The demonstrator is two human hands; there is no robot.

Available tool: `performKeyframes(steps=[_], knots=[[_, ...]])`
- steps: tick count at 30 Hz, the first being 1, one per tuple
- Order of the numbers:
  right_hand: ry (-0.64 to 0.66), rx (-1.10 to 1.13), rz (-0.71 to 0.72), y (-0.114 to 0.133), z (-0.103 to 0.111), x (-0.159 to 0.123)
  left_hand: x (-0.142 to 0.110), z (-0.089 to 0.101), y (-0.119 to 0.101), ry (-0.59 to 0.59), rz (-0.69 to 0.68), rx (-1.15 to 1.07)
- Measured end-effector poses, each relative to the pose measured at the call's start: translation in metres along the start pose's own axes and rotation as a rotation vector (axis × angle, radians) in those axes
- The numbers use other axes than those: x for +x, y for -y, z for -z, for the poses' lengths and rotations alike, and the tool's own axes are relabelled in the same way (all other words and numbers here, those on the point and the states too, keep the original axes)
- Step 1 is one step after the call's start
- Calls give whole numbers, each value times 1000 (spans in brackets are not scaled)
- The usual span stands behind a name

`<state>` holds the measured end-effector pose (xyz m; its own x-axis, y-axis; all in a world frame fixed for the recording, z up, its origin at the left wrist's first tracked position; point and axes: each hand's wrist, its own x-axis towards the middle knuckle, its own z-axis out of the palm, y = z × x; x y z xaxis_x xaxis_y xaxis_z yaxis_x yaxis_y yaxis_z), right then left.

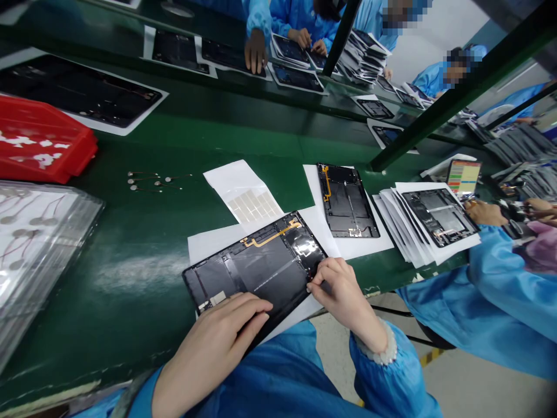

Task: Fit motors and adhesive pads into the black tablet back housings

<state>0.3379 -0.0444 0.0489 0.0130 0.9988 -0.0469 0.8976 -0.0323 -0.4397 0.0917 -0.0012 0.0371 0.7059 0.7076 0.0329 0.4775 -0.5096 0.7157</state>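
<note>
A black tablet back housing (261, 264) with an orange flex cable lies tilted on white paper (204, 244) in front of me. My left hand (217, 342) rests over its near left edge, fingers stretched out flat. At the right edge of the housing, my right hand (337, 284) pinches with thumb and fingertips pressed together; whatever is between them is too small to make out. Behind the housing is a white sheet (230, 174) bearing pale rectangular stickers (255, 204). Several small round parts with thin wires (133, 182) lie farther left on the green bench.
A red bin (43, 139) and clear plastic trays (39, 244) of wired round parts stand left. Another housing (348, 200) and a paper-interleaved stack (409, 226) are right, beside a co-worker's hand (485, 213). A green post (456, 98) slants across; co-workers handle housings across the bench.
</note>
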Motion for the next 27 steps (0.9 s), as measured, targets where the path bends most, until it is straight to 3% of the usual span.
performKeyframes(steps=[3, 6, 8, 10, 14, 19, 27], knots=[[17, 129, 51, -9, 4, 0, -1, 2, -2, 11, -30, 43], [-152, 268, 47, -19, 3, 3, 2, -3, -10, 18, -130, 217], [-299, 197, -21, -23, 0, 6, 8, -12, -19, 17, -236, 369], [-362, 24, -87, -24, -4, 11, 18, -24, -27, 32, -335, 475], [-355, -254, -189, -22, -9, 21, 35, -37, -34, 93, -413, 566], [-375, -333, -343, -22, -6, 27, 46, -24, -27, 139, -534, 570], [-339, -310, -269, -26, -9, 37, 65, -7, -5, 224, -718, 466]])
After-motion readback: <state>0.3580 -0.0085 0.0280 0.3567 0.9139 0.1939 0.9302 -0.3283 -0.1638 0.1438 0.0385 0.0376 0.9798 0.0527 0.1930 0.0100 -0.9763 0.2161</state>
